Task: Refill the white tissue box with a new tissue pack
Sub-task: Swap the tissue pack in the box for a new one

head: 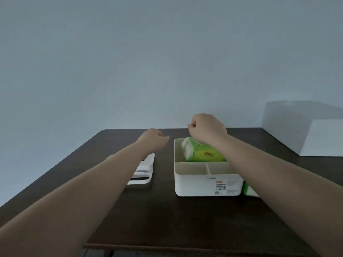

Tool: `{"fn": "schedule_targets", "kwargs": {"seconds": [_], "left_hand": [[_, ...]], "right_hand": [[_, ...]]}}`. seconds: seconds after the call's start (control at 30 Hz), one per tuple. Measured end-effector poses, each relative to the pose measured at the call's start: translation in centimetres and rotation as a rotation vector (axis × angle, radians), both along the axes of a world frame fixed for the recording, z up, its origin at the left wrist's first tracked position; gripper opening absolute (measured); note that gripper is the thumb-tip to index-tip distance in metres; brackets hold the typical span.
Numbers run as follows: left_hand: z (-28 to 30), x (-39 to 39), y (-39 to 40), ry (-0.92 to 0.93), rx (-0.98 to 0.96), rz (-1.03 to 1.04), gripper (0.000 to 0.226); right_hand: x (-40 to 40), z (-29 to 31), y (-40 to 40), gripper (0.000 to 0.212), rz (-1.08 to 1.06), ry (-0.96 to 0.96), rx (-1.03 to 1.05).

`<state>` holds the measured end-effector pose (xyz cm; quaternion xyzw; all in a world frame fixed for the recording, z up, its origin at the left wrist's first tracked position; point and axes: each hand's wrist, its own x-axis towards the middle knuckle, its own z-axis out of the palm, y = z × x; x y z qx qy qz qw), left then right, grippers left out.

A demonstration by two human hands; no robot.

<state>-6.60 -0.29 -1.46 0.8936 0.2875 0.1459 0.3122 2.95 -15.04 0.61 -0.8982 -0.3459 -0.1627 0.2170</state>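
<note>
The white tissue box [202,185] stands open on the dark table, divided into a long back compartment and two small front ones. A green tissue pack [199,153] lies tilted in the back compartment, its left end raised. My right hand [207,129] hovers over the pack's far end, closed in a fist; nothing shows between the fingers. My left hand [152,139] is curled shut just left of the box's far corner, apart from it. The box's white lid [146,168] lies flat to the left, partly under my left forearm.
A second green pack [248,191] peeks out right of the box, mostly hidden by my right forearm. A large white block [323,138] sits at the table's right back corner. The dark table [163,219] ends at a pale wall behind.
</note>
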Motion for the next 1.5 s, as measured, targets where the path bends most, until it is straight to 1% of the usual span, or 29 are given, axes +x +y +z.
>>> {"fn": "schedule_targets", "kwargs": {"seconds": [0.07,0.13,0.23,0.33,0.37,0.4,0.47,0.5,0.53,0.6,0.67,0.7,0.77,0.83,0.9,1.0,1.07,1.17,1.23,1.33,1.43,1.5], "left_hand": [[0.1,0.9,-1.7,-0.007,-0.009,-0.045,0.035],[0.1,1.8,-3.3,0.031,0.038,-0.083,0.047],[-0.1,3.1,-4.9,0.122,0.149,-0.128,0.068],[-0.6,4.3,-5.7,0.205,0.220,-0.131,0.079],[-0.7,4.7,-5.9,0.220,0.227,-0.123,0.076],[-0.7,5.1,-6.2,0.229,0.230,-0.113,0.068],[-0.7,5.3,-6.5,0.230,0.227,-0.084,0.037],[-0.7,5.4,-6.7,0.231,0.215,-0.063,0.026],[-0.6,5.5,-6.8,0.233,0.199,-0.048,0.021],[-0.7,5.8,-6.8,0.229,0.184,-0.041,0.018],[-0.6,6.2,-6.8,0.186,0.156,-0.049,0.014],[-0.4,6.4,-6.9,0.147,0.134,-0.048,0.013],[0.3,6.8,-6.8,0.048,0.087,-0.036,0.019],[1.1,7.1,-6.7,-0.050,0.047,-0.010,0.024],[2.0,7.4,-6.3,-0.124,0.042,0.026,0.025],[2.8,7.8,-5.3,-0.215,0.051,0.085,0.024],[2.7,8.3,-4.7,-0.291,0.043,0.136,0.023],[1.7,8.9,-3.8,-0.401,-0.012,0.228,0.030],[0.9,9.7,-2.6,-0.442,-0.057,0.256,0.032],[-0.1,10.8,-0.6,-0.397,-0.086,0.267,0.023],[-1.0,11.2,1.1,-0.327,-0.091,0.271,0.015],[-1.6,11.5,2.2,-0.292,-0.101,0.260,0.016]], "right_hand": [[1.1,-0.2,-2.1,0.022,-0.064,0.025,0.014],[2.2,-0.7,-4.2,0.015,-0.136,0.091,0.002],[3.1,-1.5,-7.2,0.026,-0.267,0.190,-0.055],[3.7,-2.7,-9.7,0.042,-0.374,0.315,-0.185],[3.9,-3.1,-10.3,0.047,-0.390,0.370,-0.219],[4.2,-3.6,-10.8,0.051,-0.395,0.419,-0.251],[4.8,-4.2,-11.5,0.062,-0.381,0.488,-0.304],[4.9,-4.4,-11.7,0.067,-0.366,0.509,-0.331],[4.9,-4.5,-11.8,0.071,-0.353,0.527,-0.360],[4.7,-4.3,-12.1,0.077,-0.325,0.564,-0.414],[4.8,-4.1,-12.4,0.078,-0.299,0.594,-0.462],[4.9,-3.9,-12.6,0.079,-0.292,0.599,-0.485],[5.1,-3.8,-12.8,0.081,-0.281,0.599,-0.515],[5.3,-4.2,-12.7,0.088,-0.273,0.606,-0.526],[5.5,-5.0,-12.4,0.097,-0.286,0.589,-0.531],[6.0,-5.9,-12.2,0.103,-0.310,0.557,-0.510],[6.3,-6.0,-12.3,0.102,-0.312,0.566,-0.481],[6.7,-5.7,-12.3,0.098,-0.301,0.584,-0.439],[7.1,-5.4,-12.4,0.094,-0.292,0.598,-0.383],[7.7,-4.5,-12.7,0.095,-0.298,0.568,-0.245],[8.2,-2.9,-12.5,0.095,-0.301,0.467,-0.095],[8.6,-1.7,-11.8,0.097,-0.284,0.382,0.016]]}}
